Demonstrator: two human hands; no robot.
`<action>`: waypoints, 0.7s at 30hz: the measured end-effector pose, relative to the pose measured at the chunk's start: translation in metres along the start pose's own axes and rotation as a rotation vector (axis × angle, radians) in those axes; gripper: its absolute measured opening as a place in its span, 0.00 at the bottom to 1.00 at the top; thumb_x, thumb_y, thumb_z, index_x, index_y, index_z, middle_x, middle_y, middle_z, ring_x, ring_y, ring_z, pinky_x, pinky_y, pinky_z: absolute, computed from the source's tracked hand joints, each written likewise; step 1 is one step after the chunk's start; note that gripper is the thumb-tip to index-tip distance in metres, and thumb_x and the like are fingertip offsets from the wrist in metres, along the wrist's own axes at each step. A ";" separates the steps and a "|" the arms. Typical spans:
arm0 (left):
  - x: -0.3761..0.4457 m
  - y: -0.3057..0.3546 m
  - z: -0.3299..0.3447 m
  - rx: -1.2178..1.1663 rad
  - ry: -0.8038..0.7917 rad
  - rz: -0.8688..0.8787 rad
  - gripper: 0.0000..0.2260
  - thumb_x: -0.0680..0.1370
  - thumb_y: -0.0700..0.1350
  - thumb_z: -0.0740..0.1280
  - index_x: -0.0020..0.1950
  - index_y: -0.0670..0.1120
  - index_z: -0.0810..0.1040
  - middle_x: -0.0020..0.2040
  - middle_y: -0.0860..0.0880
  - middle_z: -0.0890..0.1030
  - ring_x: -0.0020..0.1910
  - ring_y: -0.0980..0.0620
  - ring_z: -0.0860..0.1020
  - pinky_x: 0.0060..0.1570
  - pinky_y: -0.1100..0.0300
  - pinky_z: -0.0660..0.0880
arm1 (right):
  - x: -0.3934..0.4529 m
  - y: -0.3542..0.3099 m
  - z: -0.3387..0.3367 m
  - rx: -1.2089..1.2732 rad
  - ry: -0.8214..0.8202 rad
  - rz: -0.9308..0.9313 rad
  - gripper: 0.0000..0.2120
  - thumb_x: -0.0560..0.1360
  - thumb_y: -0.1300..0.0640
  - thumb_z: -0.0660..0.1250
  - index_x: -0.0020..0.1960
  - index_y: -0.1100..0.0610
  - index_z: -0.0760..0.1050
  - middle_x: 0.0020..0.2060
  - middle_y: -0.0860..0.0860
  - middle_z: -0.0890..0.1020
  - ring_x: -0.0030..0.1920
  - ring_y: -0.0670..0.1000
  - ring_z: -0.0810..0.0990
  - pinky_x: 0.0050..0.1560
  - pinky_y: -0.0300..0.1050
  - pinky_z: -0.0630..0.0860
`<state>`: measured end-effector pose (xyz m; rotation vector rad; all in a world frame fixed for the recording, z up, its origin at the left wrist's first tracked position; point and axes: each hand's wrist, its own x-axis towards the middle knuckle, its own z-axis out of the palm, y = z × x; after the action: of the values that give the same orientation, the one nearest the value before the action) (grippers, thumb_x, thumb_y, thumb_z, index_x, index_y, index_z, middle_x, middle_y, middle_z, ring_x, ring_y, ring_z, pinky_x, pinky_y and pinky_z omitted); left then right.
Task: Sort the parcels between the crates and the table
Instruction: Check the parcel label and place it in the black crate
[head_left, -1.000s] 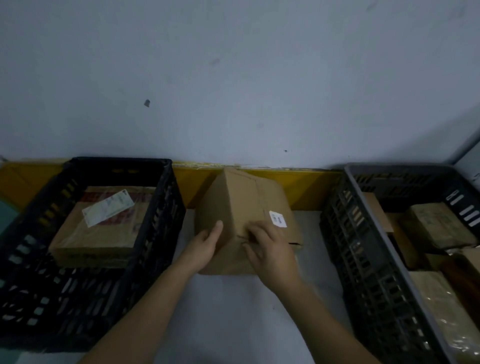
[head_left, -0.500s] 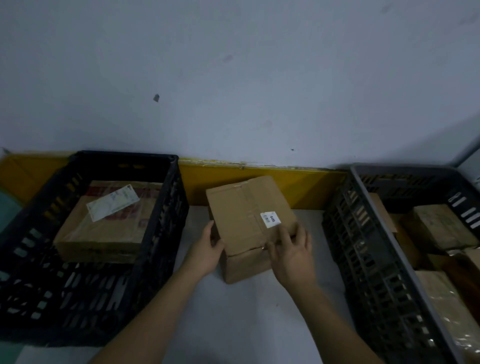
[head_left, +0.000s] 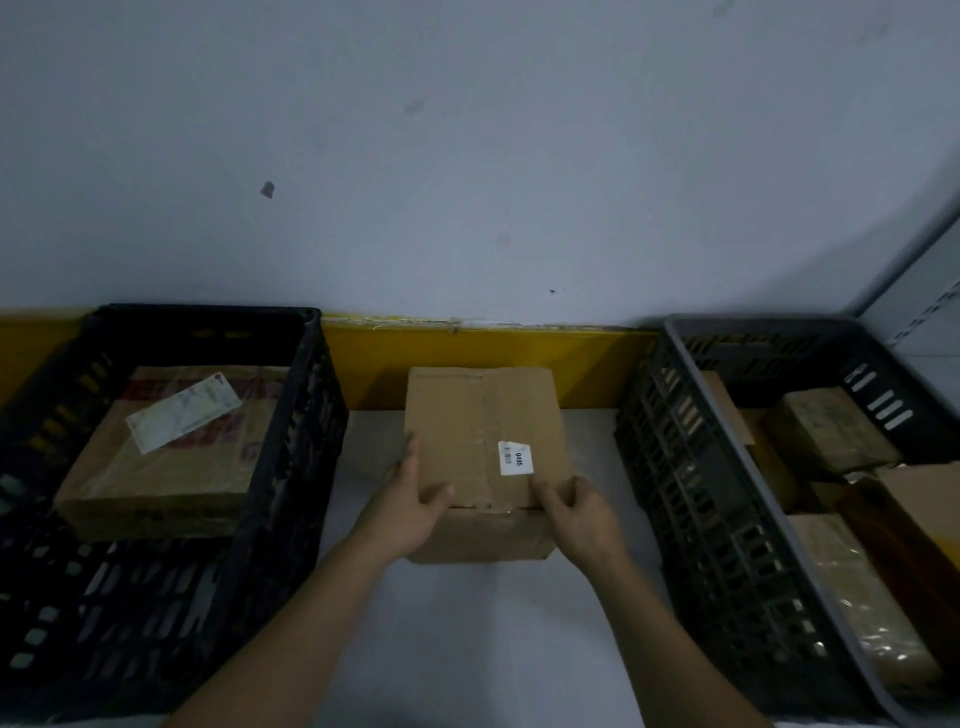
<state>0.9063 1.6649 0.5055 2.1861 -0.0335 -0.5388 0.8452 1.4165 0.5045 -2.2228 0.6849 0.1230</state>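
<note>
Cardboard box (head_left: 480, 431) is being gripped by left hand (head_left: 410, 512) and right hand (head_left: 582, 519) on the table (head_left: 467, 649) — probably being sorted next, a crate needing picking.

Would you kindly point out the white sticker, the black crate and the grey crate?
White sticker (head_left: 516, 458): head view, its centre.
Black crate (head_left: 311, 415): head view, right wall.
Grey crate (head_left: 675, 467): head view, left wall.

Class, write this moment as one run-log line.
left hand: grips cardboard box | right hand: grips box | box: on table, between crates
</note>
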 end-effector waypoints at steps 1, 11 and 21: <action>0.001 0.001 0.000 -0.030 -0.004 -0.008 0.46 0.82 0.60 0.69 0.86 0.60 0.38 0.86 0.49 0.57 0.81 0.47 0.64 0.78 0.48 0.66 | -0.005 0.000 0.000 0.039 0.041 -0.031 0.22 0.81 0.30 0.63 0.56 0.49 0.76 0.53 0.49 0.83 0.48 0.45 0.81 0.47 0.50 0.83; -0.009 0.030 0.002 -0.090 -0.019 0.069 0.40 0.76 0.80 0.50 0.80 0.60 0.70 0.78 0.50 0.72 0.75 0.48 0.71 0.75 0.42 0.70 | -0.049 -0.037 0.022 0.034 0.307 -0.470 0.32 0.86 0.33 0.50 0.76 0.49 0.79 0.75 0.46 0.77 0.75 0.49 0.72 0.76 0.54 0.70; -0.018 0.021 -0.022 -0.184 0.091 -0.032 0.24 0.86 0.62 0.59 0.79 0.55 0.71 0.66 0.49 0.80 0.60 0.48 0.79 0.57 0.52 0.77 | -0.020 -0.004 0.022 -0.315 0.267 -0.407 0.30 0.83 0.30 0.55 0.75 0.46 0.74 0.78 0.53 0.70 0.79 0.59 0.66 0.75 0.66 0.71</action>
<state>0.9015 1.6721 0.5397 2.0312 0.0966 -0.4413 0.8334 1.4430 0.4982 -2.6652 0.3532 -0.2938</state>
